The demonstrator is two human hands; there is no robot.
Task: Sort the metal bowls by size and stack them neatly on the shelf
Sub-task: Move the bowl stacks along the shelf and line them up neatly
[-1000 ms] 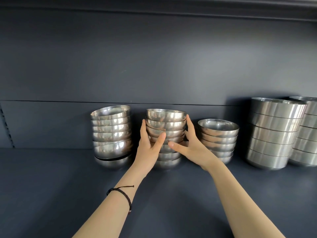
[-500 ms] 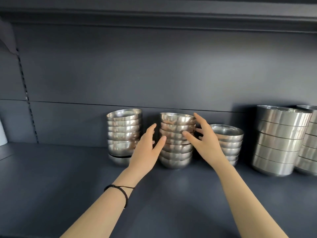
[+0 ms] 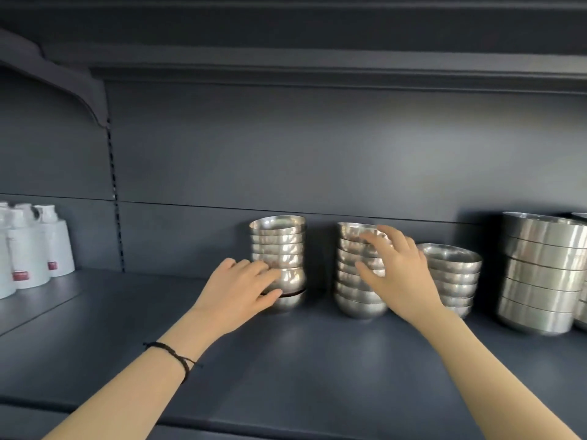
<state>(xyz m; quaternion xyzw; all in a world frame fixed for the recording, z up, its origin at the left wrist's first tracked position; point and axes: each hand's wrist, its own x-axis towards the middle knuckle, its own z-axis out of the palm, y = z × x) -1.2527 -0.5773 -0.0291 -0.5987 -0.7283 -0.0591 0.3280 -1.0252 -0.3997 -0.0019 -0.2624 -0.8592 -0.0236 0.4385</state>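
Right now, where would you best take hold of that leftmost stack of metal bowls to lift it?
Probably low down: cup the bottom bowl of the leftmost stack from the front and both sides, under its rounded wall. A dark gap shows above it, so a higher grip might leave it behind. The left hand touches there.

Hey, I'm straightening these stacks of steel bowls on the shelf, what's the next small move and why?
Probably grip the leftmost stack of round shiny metal bowls just above its bottom bowl with the left hand and lift to reseat it: a dark gap shows there and the lower bowls sit unevenly. The middle stack of metal bowls, by the open right hand, looks evenly nested.
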